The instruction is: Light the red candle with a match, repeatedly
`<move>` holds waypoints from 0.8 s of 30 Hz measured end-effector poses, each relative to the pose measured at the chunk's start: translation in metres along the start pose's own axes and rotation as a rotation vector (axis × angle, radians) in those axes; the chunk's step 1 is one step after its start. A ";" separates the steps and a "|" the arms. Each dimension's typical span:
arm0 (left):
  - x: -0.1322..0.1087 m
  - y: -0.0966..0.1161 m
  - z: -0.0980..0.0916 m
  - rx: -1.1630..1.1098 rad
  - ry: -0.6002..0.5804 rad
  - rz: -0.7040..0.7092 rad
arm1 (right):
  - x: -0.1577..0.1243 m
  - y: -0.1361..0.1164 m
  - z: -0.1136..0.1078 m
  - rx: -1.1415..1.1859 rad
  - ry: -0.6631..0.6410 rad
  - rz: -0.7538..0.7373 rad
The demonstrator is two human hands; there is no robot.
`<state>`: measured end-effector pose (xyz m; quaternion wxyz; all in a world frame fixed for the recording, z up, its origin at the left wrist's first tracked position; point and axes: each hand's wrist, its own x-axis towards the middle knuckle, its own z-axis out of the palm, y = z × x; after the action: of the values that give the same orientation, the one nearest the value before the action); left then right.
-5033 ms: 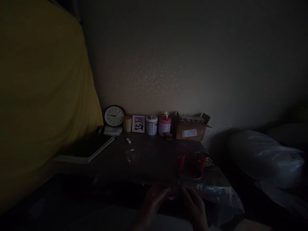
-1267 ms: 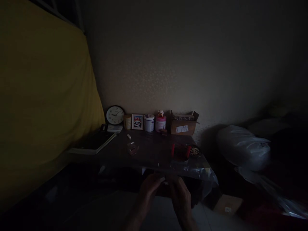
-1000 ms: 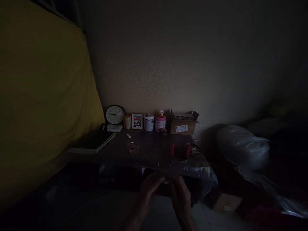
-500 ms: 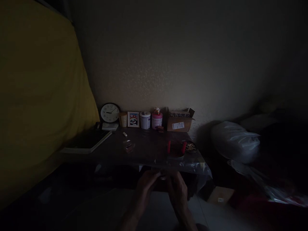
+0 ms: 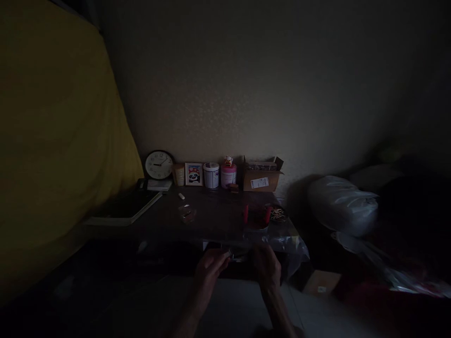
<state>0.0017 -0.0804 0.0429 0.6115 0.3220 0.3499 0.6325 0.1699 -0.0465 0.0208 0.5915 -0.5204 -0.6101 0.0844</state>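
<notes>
My left hand (image 5: 210,264) is closed around a small box (image 5: 228,254) with a pale edge, held in front of the table's near edge; it looks like a matchbox, but the dimness hides its details. To its right, my right hand (image 5: 268,265) is curled with its fingers pinched and blurred, and what they hold is hidden. Beyond the right hand, two red candles (image 5: 246,214) stand upright on a round holder (image 5: 257,229). Beside them is a dark dish (image 5: 286,217) with thin pale sticks like matches in it.
The dark table (image 5: 211,220) carries a clock (image 5: 159,165), a panda picture (image 5: 194,174), a white canister (image 5: 211,176), a pink tin (image 5: 229,177) and an open carton (image 5: 261,180) along the wall. A clear packet (image 5: 186,214) lies nearer. White bags (image 5: 341,204) sit right.
My hands have moved apart: the right has gone rightward, away from the small box, and the left slightly left. The view has shifted a little.
</notes>
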 end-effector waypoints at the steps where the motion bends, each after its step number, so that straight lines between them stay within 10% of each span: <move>1: 0.000 0.000 -0.001 0.002 0.003 -0.001 | 0.001 -0.004 -0.002 0.033 0.004 0.021; 16: 0.000 -0.002 0.013 -0.019 0.009 -0.032 | -0.017 -0.062 -0.007 0.059 0.013 -0.220; 20: -0.002 0.005 0.016 -0.006 0.010 -0.031 | -0.014 -0.041 0.000 -0.018 -0.158 -0.352; 24: -0.004 0.006 0.009 -0.011 -0.029 0.014 | -0.004 -0.003 0.008 -0.107 0.008 -0.164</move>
<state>0.0060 -0.0843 0.0525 0.6138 0.3304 0.3354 0.6338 0.1606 -0.0462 0.0182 0.5701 -0.5000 -0.6519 0.0008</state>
